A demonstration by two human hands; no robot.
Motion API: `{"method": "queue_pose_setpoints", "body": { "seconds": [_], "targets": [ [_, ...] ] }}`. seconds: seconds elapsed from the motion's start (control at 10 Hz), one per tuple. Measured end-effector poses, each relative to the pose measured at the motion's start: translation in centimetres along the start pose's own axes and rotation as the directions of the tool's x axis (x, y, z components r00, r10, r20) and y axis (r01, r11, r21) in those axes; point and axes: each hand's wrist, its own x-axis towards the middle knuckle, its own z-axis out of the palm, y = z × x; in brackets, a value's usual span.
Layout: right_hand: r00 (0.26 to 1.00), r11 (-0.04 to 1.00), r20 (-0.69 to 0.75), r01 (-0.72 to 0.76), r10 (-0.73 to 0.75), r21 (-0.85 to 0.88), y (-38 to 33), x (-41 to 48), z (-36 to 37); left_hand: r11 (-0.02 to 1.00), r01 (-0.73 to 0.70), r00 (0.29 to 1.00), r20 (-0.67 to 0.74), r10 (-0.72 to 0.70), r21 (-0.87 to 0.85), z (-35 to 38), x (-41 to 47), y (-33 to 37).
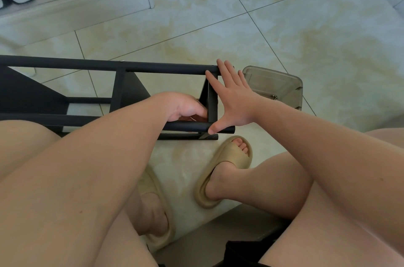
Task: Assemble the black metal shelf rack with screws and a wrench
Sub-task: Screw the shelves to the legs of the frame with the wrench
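On the tiled floor [284, 26], head view only: the rack [166, 68] lies on its side, long tubes running left to right.

Frame looks mostly together. The far tube [65, 63] and near tube [185, 127] are joined by a middle crosspiece [117, 89] and an end crosspiece [212, 102]. A dark shelf panel [26, 91] is fitted at the left. One screw [121, 61] sits seated in the far tube above the middle crosspiece.

Hands: right hand [234, 100] is spread flat with fingers straight, bracing the end crosspiece; fingertips are on the far tube, thumb on the near tube. The left hand [185, 107] is curled in at the corner where the end crosspiece meets the near tube. Something thin glints under its fingers; can't tell if that's a wrench, a screw or nothing. No wrench clearly visible anywhere.

A grey plastic box [284, 83] sits just beside the rack's right end, with a small bit of hardware [274, 97] in it.

My read: late stage, working the right-end joint. Probably left to do: tighten that corner, use up what's in the box, stand the rack up. Its far left is out of frame, so can't vouch for that end.
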Motion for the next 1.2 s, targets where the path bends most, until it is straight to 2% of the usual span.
{"method": "queue_pose_setpoints", "body": {
  "seconds": [0.1, 0.4, 0.6, 0.7, 0.9, 1.0, 1.1, 1.2],
  "targets": [
    [1.000, 1.000, 0.001, 0.001, -0.001, -0.001, 0.00, -0.02, 0.02, 1.000, 0.005, 1.000, -0.013, -0.005, 0.012, 0.06, -0.09, 0.13],
    [1.000, 1.000, 0.000, 0.001, -0.001, -0.003, -0.09, -0.04, -0.04, 0.989, -0.019, 0.998, 0.052, 0.027, -0.144, -0.25, -0.08, -0.20],
    [1.000, 1.000, -0.001, 0.002, -0.002, -0.004, 0.01, -0.03, -0.06, 1.000, -0.024, 1.000, -0.006, 0.024, 0.013, 0.06, -0.19, 0.18],
    [1.000, 1.000, -0.002, 0.003, -0.003, -0.004, 0.02, 0.02, 0.02, 1.000, -0.023, 0.999, -0.031, 0.024, 0.019, 0.06, -0.23, 0.24],
    [1.000, 1.000, -0.003, 0.000, 0.000, -0.002, 0.01, 0.05, 0.02, 0.993, -0.013, 0.998, 0.055, 0.020, -0.118, -0.21, -0.39, 0.00],
    [1.000, 1.000, -0.003, 0.000, 0.000, -0.003, 0.01, 0.03, 0.03, 0.996, 0.012, 1.000, 0.009, -0.011, -0.083, -0.10, -0.31, -0.06],
    [1.000, 1.000, -0.003, 0.002, -0.002, 0.001, 0.01, 0.02, 0.04, 0.999, 0.018, 0.999, -0.042, -0.017, 0.039, 0.10, -0.19, 0.07],
    [1.000, 1.000, -0.001, 0.003, -0.003, 0.001, 0.07, 0.05, 0.05, 0.999, 0.003, 1.000, -0.024, -0.002, 0.040, 0.14, -0.23, 0.20]
  ]
}}
